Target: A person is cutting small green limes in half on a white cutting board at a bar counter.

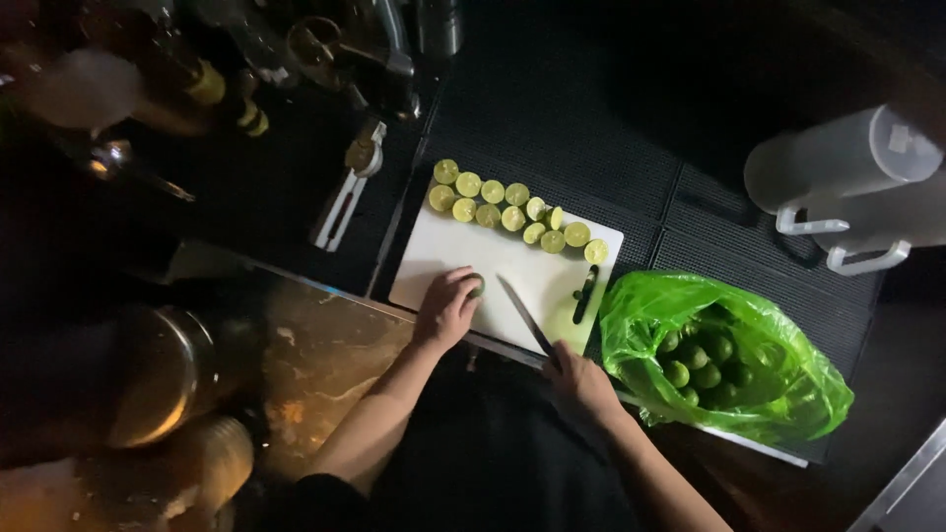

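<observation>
Head view looks down on a white cutting board [463, 261] lying on a dark ribbed mat over the bench. Left hand [445, 307] cups a whole lime [477, 287] near the board's front edge, its grip closed over the fruit. Right hand [583, 379] has its grip closed on the handle of a knife [524, 315], the blade angled toward the lime but apart from it. Lime halves [512, 212] lie cut side up in two rows along the far edge. A green bag [749, 325] of whole limes sits just right of the board. Judging by this, halving is in hand; the cut calls for the blade centred over the pinned lime, clear of the fingertips.
</observation>
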